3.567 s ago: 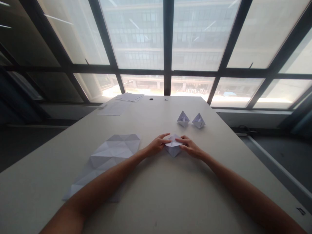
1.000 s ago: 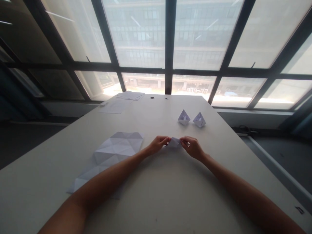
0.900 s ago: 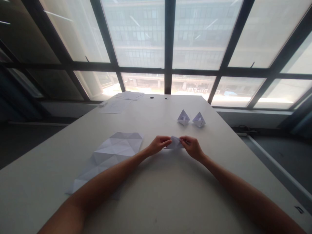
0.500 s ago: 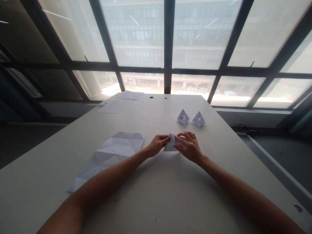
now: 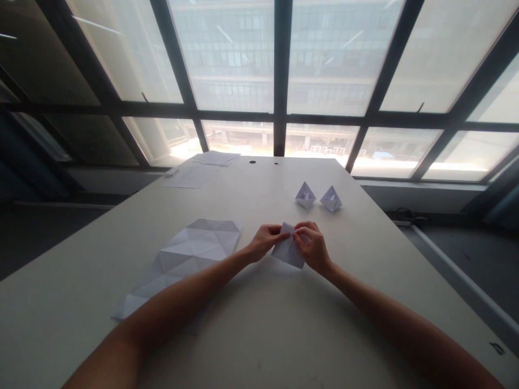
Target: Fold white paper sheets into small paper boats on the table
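A small folded white paper (image 5: 287, 252) stands tilted between my hands, just above the table, with one corner pointing up and another down toward me. My left hand (image 5: 265, 242) pinches its left side. My right hand (image 5: 312, 246) grips its upper right edge, fingers curled over the fold. To the left of my left hand, a large creased paper sheet (image 5: 194, 253) lies flat on the table, its lower part partly under my left forearm.
Two folded paper boats (image 5: 305, 195) (image 5: 331, 198) stand beyond my hands. Loose paper sheets (image 5: 215, 158) (image 5: 190, 176) lie at the far end of the white table (image 5: 279, 329). Large windows lie beyond it; the floor shows on both sides.
The folded paper has turned, its lower corner now pointing down and right. My right hand has moved in closer to my left, over the paper's upper edge.
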Motion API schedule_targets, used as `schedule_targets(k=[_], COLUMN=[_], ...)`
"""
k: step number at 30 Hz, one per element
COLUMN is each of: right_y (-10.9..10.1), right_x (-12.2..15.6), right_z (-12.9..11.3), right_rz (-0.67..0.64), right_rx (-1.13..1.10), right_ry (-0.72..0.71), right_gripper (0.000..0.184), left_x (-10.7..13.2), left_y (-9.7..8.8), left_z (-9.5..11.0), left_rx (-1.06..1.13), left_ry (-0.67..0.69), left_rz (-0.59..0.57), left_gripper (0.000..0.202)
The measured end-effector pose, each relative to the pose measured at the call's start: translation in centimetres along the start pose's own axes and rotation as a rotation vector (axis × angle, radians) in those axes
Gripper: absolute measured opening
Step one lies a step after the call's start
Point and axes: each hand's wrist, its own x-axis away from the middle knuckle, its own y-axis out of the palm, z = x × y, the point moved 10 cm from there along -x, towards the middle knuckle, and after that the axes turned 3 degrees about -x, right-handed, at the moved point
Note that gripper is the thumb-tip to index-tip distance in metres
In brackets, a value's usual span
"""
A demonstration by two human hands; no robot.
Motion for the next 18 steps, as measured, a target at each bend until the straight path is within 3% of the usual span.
schedule_targets(k=[8, 14, 18], right_y=[0.2, -0.2, 0.6], right_x=[0.0, -0.1, 0.2], right_z=[1.0, 0.7, -0.1], right_rz=[0.002, 0.034, -0.038], right_rx=[-0.064, -0.022, 0.003], right_ry=[0.04, 0.021, -0.035], right_gripper=[0.012, 0.01, 0.01], left_x=[-0.1, 0.0, 0.1], left_y=[0.4, 0.4, 0.7], left_z=[-1.7, -0.5, -0.3], left_rx=[0.118, -0.036, -0.117], left_ry=[-0.108, -0.074, -0.069], left_rz=[-0.065, -0.026, -0.043], left_gripper=[0.054, 0.047, 0.046])
